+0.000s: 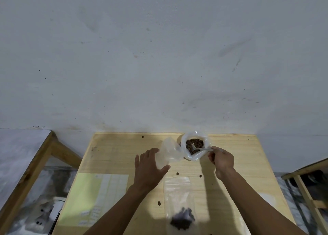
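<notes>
From my seat at the remote feed, the left hand (150,167) has its fingers spread and nearly straight, thumb thrown wide, and the near end of an empty clear bag (168,151) lies in the span between thumb and forefinger, touching the hand. The right hand (221,157) pinches the handle of a metal spoon (200,149) between thumb and fingertips, the remaining fingers curled under. The spoon's bowl sits among brown pellets (194,143) inside an open plastic bag (195,134), which stands at the far edge of the wooden table (248,163), just beside the empty bag and close against the pale wall (159,57). Between my two forearms lies a flat zip bag (177,190) with a dark heap of pellets at its near end (blurred, so I cannot make out more). Nothing stands between either hand and its bag. Left of the forearms a yellow-green sheet (83,195) lies under a lined white paper (110,190). The small labels on it are too blurred for me to read. Wooden frames (35,163) flank the table on both sides.
</notes>
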Motion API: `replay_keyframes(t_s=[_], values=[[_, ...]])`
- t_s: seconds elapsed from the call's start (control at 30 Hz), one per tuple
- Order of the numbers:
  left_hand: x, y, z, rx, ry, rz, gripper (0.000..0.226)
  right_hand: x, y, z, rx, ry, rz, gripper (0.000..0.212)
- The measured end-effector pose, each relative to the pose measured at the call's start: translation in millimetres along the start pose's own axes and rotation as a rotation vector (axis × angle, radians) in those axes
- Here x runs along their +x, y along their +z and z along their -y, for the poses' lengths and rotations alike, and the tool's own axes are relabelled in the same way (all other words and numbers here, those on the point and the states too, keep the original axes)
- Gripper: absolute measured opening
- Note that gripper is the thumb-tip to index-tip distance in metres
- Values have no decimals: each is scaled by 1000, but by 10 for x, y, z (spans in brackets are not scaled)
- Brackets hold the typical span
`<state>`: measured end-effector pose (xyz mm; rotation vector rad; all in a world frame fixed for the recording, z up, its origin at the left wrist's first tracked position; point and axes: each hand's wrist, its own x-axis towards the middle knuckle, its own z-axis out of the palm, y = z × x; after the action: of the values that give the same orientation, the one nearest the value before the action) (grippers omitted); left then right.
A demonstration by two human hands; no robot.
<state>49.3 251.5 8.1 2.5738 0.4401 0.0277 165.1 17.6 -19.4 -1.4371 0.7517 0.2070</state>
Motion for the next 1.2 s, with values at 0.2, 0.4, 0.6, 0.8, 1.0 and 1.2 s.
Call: replay_keyframes(t_s=[0.2,0.4,0.6,0.8,1.0,1.2], values=[[57,23,-40,14,15,19,72,-88,-244,253,31,-123,-38,21],[139,23,-138,62,58,59,77,-306,-402,590,28,-255,5,22],[216,5,-280,56,80,86,76,-593,-357,679,-44,-390,104,21],[240,-10,-318,59,101,97,74,-798,-233,536,-230,-564,226,19],[205,3,-250,61,99,100,73,-834,-191,480,-316,-698,296,19],[188,32,-187,91,77,110,72,-689,-233,572,-244,-705,157,19]])
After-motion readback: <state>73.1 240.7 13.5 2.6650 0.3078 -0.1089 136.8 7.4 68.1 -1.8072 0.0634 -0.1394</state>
